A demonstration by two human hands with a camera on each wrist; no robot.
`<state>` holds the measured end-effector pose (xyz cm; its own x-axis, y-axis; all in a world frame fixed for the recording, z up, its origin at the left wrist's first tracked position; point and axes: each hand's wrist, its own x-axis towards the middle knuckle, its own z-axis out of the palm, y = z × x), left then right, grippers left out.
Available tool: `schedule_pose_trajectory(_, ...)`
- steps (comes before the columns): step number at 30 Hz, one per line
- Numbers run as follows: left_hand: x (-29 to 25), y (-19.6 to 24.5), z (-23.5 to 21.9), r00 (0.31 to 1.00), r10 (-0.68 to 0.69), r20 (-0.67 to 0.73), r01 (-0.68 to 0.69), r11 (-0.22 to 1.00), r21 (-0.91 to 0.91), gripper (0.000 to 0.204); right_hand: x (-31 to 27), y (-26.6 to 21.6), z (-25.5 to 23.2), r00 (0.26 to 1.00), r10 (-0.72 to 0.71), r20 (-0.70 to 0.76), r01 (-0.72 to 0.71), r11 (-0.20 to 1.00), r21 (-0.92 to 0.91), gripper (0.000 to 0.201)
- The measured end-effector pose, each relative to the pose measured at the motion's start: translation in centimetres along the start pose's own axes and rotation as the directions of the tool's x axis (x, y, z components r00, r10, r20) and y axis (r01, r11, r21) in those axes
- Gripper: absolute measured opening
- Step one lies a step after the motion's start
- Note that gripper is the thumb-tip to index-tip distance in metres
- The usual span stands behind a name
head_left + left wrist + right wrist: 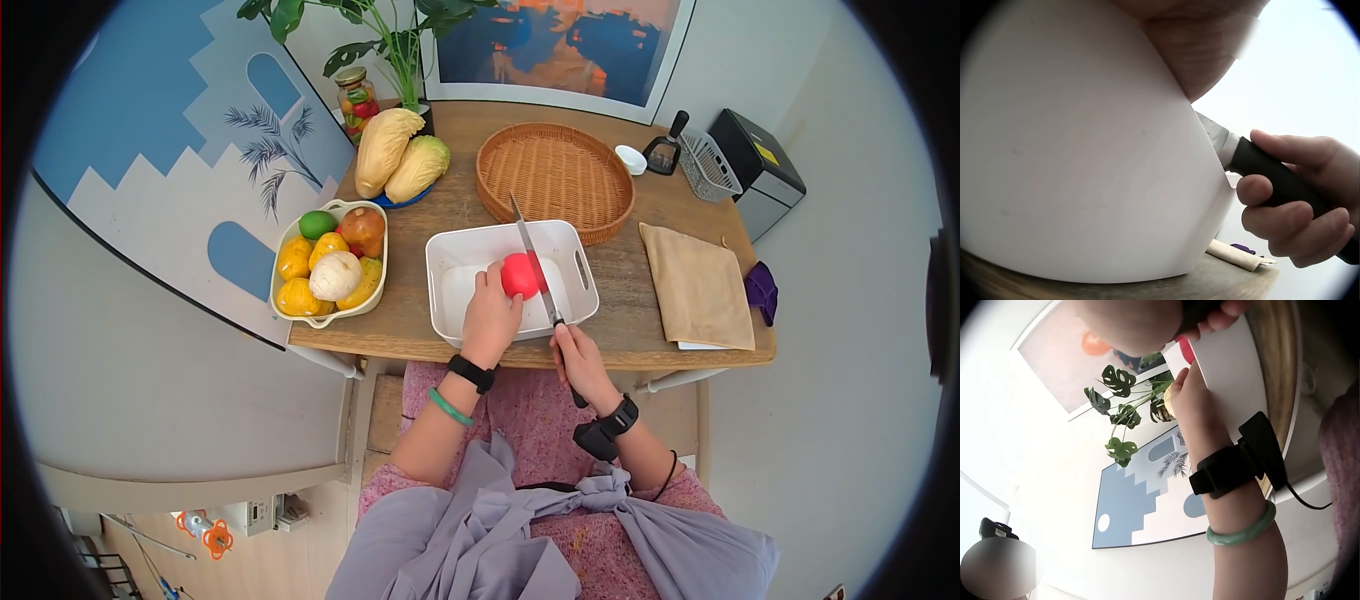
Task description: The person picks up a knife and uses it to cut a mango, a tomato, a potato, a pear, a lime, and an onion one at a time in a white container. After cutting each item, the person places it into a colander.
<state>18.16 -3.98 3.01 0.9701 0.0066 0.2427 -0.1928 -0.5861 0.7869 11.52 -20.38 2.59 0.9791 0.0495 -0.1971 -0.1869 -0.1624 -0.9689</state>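
A round red item (519,275) lies in the white bin (455,243) in the head view. The left hand (492,318) grips its left side with curled fingers. The knife (531,252) has its blade along the item's right side, pointing away from the body; whether it cuts in, I cannot tell. The right hand (580,362) holds the black handle at the bin's front edge. In the left wrist view the right hand (1300,200) wraps round the handle (1279,178), beside the bin's wall (1085,150). The right wrist view shows the left hand (1194,400) at the red item (1186,351).
Left of the bin stands a cream basket (384,275) of produce, with two cabbages (388,152) behind it. A round wicker tray (555,175) lies behind the bin. A folded tan cloth (697,287) is at the right, near a grey basket (712,165).
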Motion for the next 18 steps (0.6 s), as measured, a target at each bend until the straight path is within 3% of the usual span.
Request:
schedule_pose_trajectory(9,0.04,-0.01,0.03,0.999,-0.028,0.019,0.028,0.999,-0.026,0.054,-0.11,-0.01,0.20,1.000,0.015,0.017,-0.015,1.000,-0.004,0.039)
schedule_pose_trajectory(14,-0.13,0.37,-0.12,0.994,0.005,-0.110,-0.012,0.998,-0.061,0.055,-0.20,0.13,0.26,1.000,0.026,0.005,-0.026,1.000,0.009,0.039)
schedule_pose_trajectory(18,0.04,0.18,-0.30,0.993,-0.002,-0.121,0.000,1.000,-0.024,0.053,-0.31,0.21,0.48,1.000,-0.025,0.019,0.025,1.000,0.014,0.039)
